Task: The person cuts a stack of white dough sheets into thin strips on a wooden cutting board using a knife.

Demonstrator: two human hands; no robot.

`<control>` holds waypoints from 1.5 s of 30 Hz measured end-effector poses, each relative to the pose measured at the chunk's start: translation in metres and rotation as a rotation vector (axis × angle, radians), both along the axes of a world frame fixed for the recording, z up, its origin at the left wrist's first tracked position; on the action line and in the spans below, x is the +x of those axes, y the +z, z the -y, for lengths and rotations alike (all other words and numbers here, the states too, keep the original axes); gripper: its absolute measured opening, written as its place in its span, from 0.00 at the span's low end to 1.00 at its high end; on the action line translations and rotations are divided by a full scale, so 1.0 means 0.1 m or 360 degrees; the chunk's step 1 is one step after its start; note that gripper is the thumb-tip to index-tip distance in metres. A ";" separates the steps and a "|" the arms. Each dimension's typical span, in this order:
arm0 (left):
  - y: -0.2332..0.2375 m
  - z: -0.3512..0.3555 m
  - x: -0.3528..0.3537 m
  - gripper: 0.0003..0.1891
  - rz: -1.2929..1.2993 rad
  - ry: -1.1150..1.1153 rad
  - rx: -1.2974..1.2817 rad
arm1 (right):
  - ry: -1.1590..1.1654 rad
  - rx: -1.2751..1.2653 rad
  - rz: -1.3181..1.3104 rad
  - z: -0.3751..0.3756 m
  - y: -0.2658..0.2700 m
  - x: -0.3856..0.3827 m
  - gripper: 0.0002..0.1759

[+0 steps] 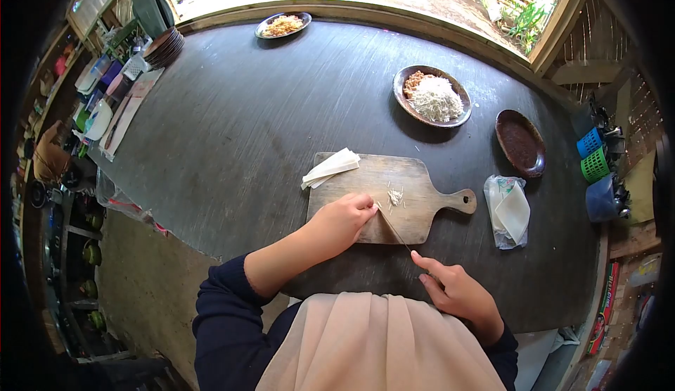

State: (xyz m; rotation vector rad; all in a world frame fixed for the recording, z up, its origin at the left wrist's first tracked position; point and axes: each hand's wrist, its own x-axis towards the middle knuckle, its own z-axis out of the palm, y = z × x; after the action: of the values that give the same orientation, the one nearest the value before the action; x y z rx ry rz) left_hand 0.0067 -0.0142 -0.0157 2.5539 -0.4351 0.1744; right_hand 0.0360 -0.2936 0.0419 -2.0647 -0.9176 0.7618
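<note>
A wooden cutting board (415,180) with a handle on its right lies on the dark table before me. My left hand (344,223) is closed over it, fingertips pinched on white strips that are mostly hidden beneath the fingers. My right hand (453,287) grips a knife (395,229), its thin blade slanting up to the left fingertips. Beside the blade lie small white shreds (395,197). A stack of flat white strips (332,167) rests on the board's upper left corner.
Right of the board is a plastic packet of white sheets (512,212), with an oval brown dish (520,143) behind. Farther back stand a bowl of white shreds and brown food (436,100) and a plate of orange-brown food (283,25). Stacked plates (163,48) stand left, cutlery baskets (594,166) right.
</note>
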 end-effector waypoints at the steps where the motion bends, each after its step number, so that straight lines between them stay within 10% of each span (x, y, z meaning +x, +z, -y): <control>1: 0.00 0.00 0.00 0.11 -0.0017 -0.0002 -0.0009 | 0.0031 0.0066 0.0062 0.02 -0.01 -0.01 0.24; 45: 0.01 0.00 0.02 0.08 0.0061 -0.0015 -0.0131 | 0.0013 0.0018 0.0023 0.09 -0.03 0.08 0.25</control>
State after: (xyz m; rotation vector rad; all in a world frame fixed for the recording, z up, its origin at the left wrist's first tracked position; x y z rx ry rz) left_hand 0.0085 -0.0137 -0.0152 2.4709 -0.4452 0.2332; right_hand 0.0436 -0.3021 0.0394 -2.0601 -0.9367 0.7455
